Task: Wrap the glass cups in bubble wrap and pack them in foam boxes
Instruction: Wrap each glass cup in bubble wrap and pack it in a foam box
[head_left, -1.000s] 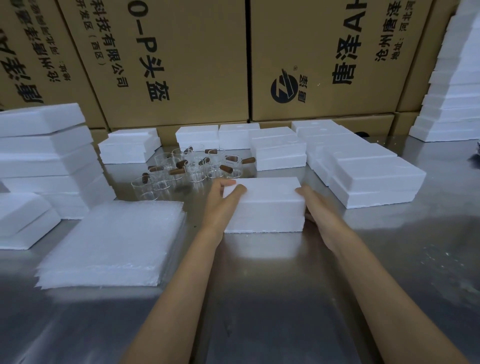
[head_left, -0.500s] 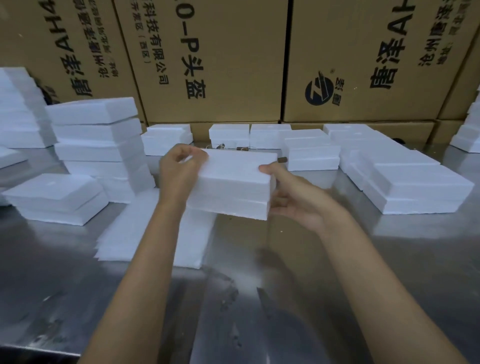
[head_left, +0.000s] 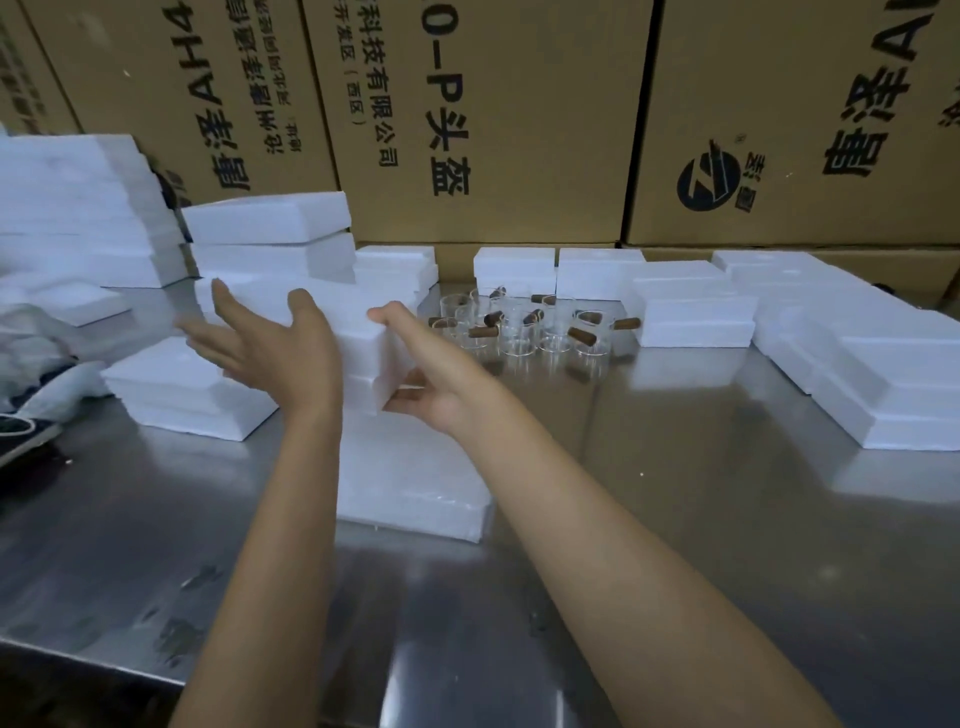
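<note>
Foam box (head_left: 363, 353) — closed, contents hidden — sits held above the bubble wrap stack (head_left: 410, 483) on the steel table (head_left: 675, 519). Right hand (head_left: 431, 384) grips its right end, thumb on top, fingers beneath. Left hand (head_left: 275, 348) is spread wide, fingers straight, at the box's left side — blurred, contact unclear. Glass cups (head_left: 524, 325) stand well behind.

Shiny stainless-steel table (head_left: 675, 519), clear glass cups with brown wooden handles (head_left: 524, 325) just right of the right hand (head_left: 441, 395), flat white bubble-wrap stack (head_left: 410, 478) beneath both hands, white foam boxes (head_left: 691, 312) stacked beyond and at either side
</note>
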